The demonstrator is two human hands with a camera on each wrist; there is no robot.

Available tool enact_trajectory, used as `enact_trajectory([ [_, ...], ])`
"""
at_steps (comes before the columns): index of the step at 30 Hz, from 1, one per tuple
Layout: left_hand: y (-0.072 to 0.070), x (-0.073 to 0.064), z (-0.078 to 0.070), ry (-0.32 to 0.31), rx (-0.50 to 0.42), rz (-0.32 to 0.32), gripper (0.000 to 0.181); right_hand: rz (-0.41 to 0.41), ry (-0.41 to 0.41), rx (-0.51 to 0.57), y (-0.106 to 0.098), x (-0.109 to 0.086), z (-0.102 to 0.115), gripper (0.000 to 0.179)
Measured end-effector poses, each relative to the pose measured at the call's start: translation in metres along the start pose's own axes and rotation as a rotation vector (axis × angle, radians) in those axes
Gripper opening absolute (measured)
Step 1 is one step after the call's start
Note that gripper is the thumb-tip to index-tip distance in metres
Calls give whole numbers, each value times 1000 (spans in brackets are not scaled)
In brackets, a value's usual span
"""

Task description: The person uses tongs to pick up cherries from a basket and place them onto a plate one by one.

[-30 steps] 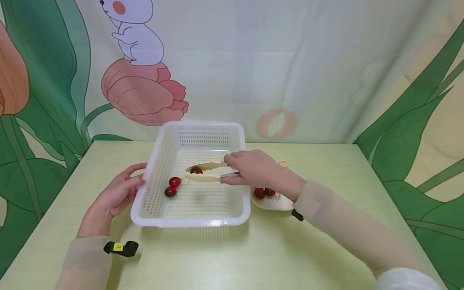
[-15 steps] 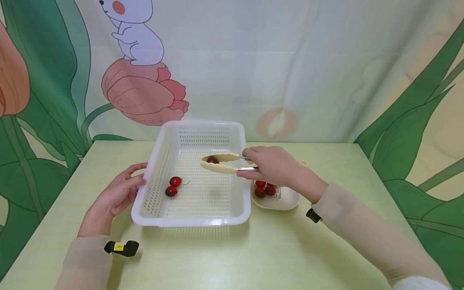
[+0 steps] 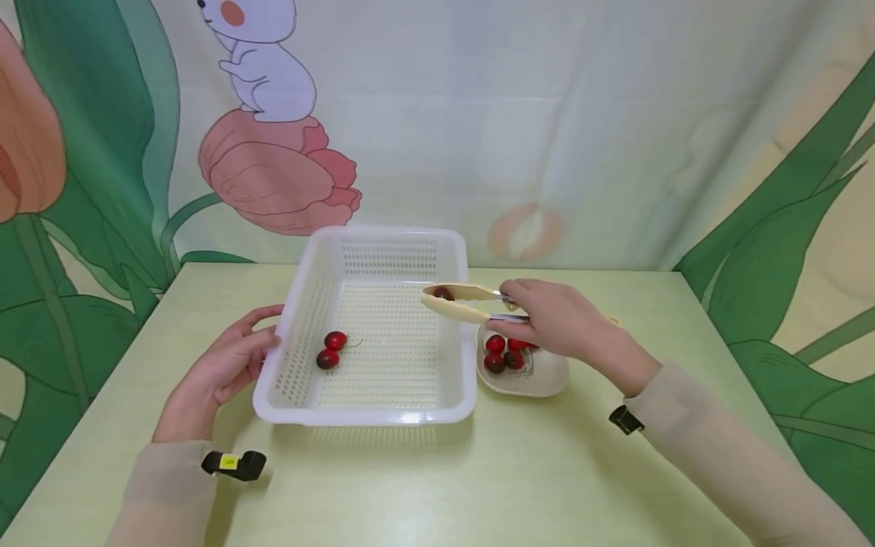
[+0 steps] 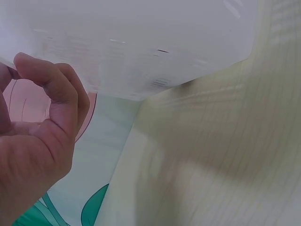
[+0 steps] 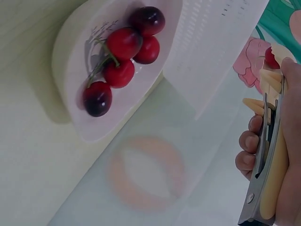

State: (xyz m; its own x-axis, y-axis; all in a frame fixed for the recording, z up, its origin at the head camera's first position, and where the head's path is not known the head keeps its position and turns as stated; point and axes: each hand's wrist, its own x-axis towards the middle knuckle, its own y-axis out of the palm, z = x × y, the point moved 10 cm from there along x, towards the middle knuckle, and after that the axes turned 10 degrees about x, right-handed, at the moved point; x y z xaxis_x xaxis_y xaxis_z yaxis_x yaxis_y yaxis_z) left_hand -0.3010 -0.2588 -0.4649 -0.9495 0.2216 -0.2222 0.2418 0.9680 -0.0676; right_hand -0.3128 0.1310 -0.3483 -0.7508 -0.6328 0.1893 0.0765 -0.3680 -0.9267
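Observation:
My right hand (image 3: 557,315) grips a pair of cream-tipped metal tongs (image 3: 458,310). Between the tong tips sits a dark red cherry (image 3: 443,294), above the right side of a white perforated plastic basket (image 3: 369,418). Two more cherries (image 3: 328,358) lie on the basket floor, left of its middle, one with a thin stem. My left hand (image 3: 222,365) holds the basket's left rim, its fingers bent at the edge in the left wrist view. Several cherries (image 5: 119,73) rest on a small white dish (image 3: 547,380) beside the basket, partly beneath my right hand.
The basket and dish stand on a pale wooden table (image 3: 437,486). Behind the table's far edge hangs a curtain (image 3: 437,152) printed with flowers, leaves and a white animal.
My right hand has moved right with the tongs and cherry, from over the basket's middle to its right side. More of the dish's cherries show. The left hand stays at the rim.

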Motion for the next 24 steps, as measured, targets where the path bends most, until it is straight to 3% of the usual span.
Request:
enact_trajectory([
  [13,0,1,3,-13,18,-10,59,-30,153,36,1,-39,-47,41],
  [24,-1,1,1,0,2,-5,58,-30,193,47,9,-61,-73,40],
])
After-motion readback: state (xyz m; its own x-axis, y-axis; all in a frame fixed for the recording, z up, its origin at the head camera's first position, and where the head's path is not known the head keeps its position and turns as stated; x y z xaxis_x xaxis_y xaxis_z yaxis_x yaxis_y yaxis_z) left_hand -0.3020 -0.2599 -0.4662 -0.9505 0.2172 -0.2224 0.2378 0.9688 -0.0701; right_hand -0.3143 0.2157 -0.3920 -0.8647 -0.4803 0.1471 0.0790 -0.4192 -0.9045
